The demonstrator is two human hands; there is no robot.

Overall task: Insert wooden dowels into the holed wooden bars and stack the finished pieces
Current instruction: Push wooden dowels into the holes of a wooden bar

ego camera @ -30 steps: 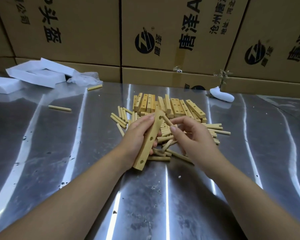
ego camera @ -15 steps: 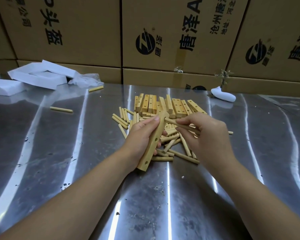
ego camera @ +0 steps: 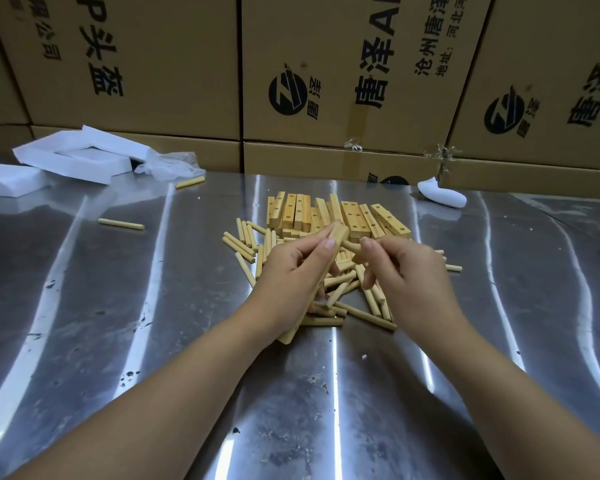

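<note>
Both forearms reach in from the bottom edge and meet over the middle of the steel tabletop (ego camera: 125,306). The left hand (ego camera: 288,271) is back-up, its fingers (ego camera: 328,243) curled round a holed wooden bar (ego camera: 338,234). The thumb lies along the top face, and the bar slants from near the wrist up and away toward the pile. The right hand (ego camera: 409,275) sits just beside it, knuckles up, with its thumb and forefinger drawn in narrow. They pinch a dowel (ego camera: 350,244) whose free end is at the bar's far end. Whether the dowel's tip is in a hole, I cannot tell. The other right fingers hang loosely curled over the loose dowels (ego camera: 364,306) scattered beneath both hands.

Just beyond the hands, a stack of holed bars (ego camera: 354,214) lies side by side. Two stray dowels lie well apart to the left: one (ego camera: 121,223) alone on the steel and one (ego camera: 190,182) near the white foam pieces (ego camera: 73,157). Printed cardboard boxes (ego camera: 153,64) wall off the back edge.
</note>
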